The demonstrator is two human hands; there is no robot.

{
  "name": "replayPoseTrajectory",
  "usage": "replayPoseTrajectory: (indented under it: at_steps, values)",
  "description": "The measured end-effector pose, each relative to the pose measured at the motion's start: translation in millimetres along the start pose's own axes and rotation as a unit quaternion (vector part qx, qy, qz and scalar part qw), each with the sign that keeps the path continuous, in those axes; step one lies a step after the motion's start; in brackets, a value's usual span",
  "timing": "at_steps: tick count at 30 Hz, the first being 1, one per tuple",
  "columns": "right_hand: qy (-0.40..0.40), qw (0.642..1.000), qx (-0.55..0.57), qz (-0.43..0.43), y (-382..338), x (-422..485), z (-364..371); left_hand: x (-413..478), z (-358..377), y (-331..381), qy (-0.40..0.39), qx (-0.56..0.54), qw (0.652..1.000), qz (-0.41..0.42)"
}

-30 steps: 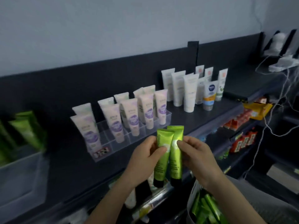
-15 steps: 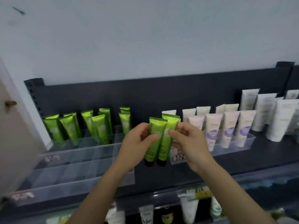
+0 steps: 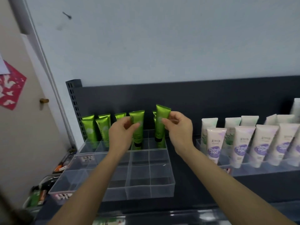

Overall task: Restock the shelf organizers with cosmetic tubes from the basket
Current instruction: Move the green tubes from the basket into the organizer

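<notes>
I hold one green cosmetic tube in each hand above the back row of a clear plastic organizer [image 3: 138, 189] on the dark shelf. My left hand [image 3: 121, 137] pinches a green tube [image 3: 138, 127] upright, cap down, its cap at the compartment's mouth. My right hand [image 3: 178, 132] pinches a second green tube [image 3: 160, 122] by its upper part, a little higher. Several more green tubes [image 3: 88, 127] stand in the back-left compartments. The basket is out of sight.
The organizer's front compartments hold nothing. A second clear organizer [image 3: 259, 164] to the right holds several white and purple tubes [image 3: 241, 145]. A dark back panel [image 3: 194, 98] rises behind the shelf. A door with a brass knob [image 3: 43, 100] is on the left.
The view swung left from the purple tubes to the green organizer. My hands held both green tubes side by side; they have parted, one tube each, over the back row.
</notes>
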State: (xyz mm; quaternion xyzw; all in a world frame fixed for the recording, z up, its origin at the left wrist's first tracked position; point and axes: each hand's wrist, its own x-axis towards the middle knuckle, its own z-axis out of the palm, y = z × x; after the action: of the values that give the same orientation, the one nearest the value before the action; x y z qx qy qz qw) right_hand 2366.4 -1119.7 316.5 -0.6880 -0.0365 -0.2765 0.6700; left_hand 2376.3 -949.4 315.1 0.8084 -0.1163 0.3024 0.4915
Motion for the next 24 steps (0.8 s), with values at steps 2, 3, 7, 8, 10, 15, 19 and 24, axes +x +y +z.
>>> replayPoseTrajectory:
  at_steps: [2,3,7,8,10,15,19,24]
  values:
    - [-0.009,0.999,-0.043,0.009,12.9,0.6,5.3,1.4,4.0,-9.6,-0.013,0.026,0.999,-0.017]
    - [-0.012,0.997,-0.069,0.008,19.6,0.3,6.6,1.6,6.3,-15.6,-0.021,0.042,0.999,-0.023]
    - [-0.033,0.988,-0.151,0.009,39.2,-2.3,6.0,-1.0,10.9,-35.4,-0.042,0.089,0.994,-0.045]
    - [-0.035,0.985,-0.167,0.011,41.9,-2.7,4.7,-2.1,10.6,-37.9,-0.045,0.095,0.993,-0.049]
    - [-0.034,0.983,-0.18,0.013,45.0,-3.3,1.6,-3.6,9.0,-39.9,-0.045,0.104,0.992,-0.057]
    - [-0.038,0.98,-0.194,0.011,45.0,-3.4,-2.8,-7.0,6.4,-33.3,-0.049,0.105,0.99,-0.084]
    - [-0.039,0.98,-0.193,0.012,38.7,-7.5,-6.2,-12.3,1.8,-23.6,0.004,0.119,0.99,-0.07]
    - [0.0,0.987,-0.162,-0.011,12.9,-23.1,-21.0,-27.8,-0.3,11.8,0.039,0.164,0.985,0.032]
